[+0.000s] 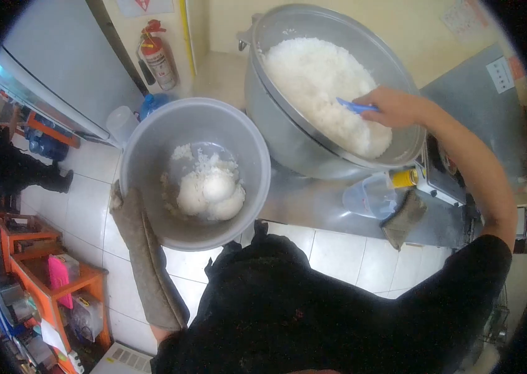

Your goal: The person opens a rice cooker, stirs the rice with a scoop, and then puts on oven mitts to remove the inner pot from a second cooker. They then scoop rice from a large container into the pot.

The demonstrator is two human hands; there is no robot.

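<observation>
My right hand [391, 106] is closed around the blue handle [356, 106] of a rice scoop, whose head is hidden in the rice. That cooked white rice [319, 81] is heaped inside a large metal pot [276, 134]. To the pot's left is a grey basin [248, 143], with several rounded clumps of rice [213, 190] and loose grains at its bottom. A long brown oven mitt covers my left hand [128, 202], which grips the basin's left rim; the fingers themselves are hidden in the mitt.
Below the pot, a clear plastic jug [369, 196] and a second mitt [403, 219] lie on the metal counter [304, 199]. A fire extinguisher [158, 56] stands behind the basin. Orange shelving [58, 280] is at lower left, and a dark-clothed person [14, 162] is farther back.
</observation>
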